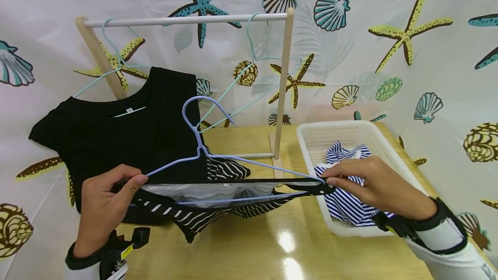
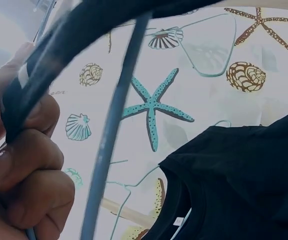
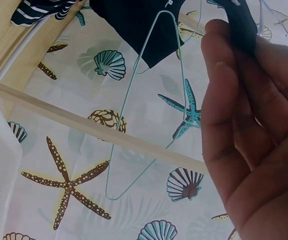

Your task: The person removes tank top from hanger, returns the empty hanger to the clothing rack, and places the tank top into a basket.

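Observation:
A blue-violet hanger is held up between both hands, its hook pointing upward. Around its lower part runs the black waistband of a black-and-white striped garment, stretched wide and hanging down with its pale inside showing. At the left end, my left hand grips the hanger and the waistband together, fingers curled in the left wrist view. My right hand pinches the waistband at the hanger's right tip. The right wrist view shows black fabric between thumb and fingers.
Behind stands a rack with a metal rail and wooden posts. A black top hangs on a teal hanger at left; a bare teal hanger hangs at right. On the wooden table, a white basket holds blue-and-white striped clothing.

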`<state>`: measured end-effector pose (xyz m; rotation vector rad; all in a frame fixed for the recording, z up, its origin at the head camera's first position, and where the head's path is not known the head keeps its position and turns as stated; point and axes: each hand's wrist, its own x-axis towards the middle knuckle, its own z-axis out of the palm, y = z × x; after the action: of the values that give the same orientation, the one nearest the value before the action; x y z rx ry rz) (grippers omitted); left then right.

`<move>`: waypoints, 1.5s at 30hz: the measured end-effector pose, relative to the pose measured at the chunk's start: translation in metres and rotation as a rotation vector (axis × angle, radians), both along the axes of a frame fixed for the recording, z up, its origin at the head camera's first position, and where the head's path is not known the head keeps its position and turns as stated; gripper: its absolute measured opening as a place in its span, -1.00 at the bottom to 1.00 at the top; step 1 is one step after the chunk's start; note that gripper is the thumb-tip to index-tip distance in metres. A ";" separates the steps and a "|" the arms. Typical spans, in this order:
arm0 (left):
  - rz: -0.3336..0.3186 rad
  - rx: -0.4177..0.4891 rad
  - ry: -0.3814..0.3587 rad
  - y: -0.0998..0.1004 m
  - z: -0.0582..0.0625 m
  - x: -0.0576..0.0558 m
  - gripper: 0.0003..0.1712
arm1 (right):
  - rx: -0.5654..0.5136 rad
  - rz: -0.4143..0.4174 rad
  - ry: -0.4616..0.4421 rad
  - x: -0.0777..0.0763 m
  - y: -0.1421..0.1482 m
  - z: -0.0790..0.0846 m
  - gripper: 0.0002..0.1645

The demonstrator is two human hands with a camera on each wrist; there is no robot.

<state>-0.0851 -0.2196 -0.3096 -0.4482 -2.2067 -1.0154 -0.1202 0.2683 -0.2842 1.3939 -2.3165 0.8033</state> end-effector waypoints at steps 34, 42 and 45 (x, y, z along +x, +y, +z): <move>-0.061 0.023 -0.082 0.026 -0.009 -0.016 -0.82 | 0.034 -0.165 -0.132 -0.015 -0.016 -0.023 -0.75; -0.054 0.018 -0.098 0.025 -0.013 -0.017 -0.81 | 0.069 -0.174 -0.240 -0.018 -0.017 -0.028 -0.82; -0.049 0.017 -0.093 0.023 -0.013 -0.018 -0.81 | 0.086 -0.194 -0.293 -0.020 -0.018 -0.030 -0.84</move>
<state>-0.1035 -0.1963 -0.3227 -0.4578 -2.2775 -1.1007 -0.1398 0.2502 -0.3141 1.1227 -2.6877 0.9087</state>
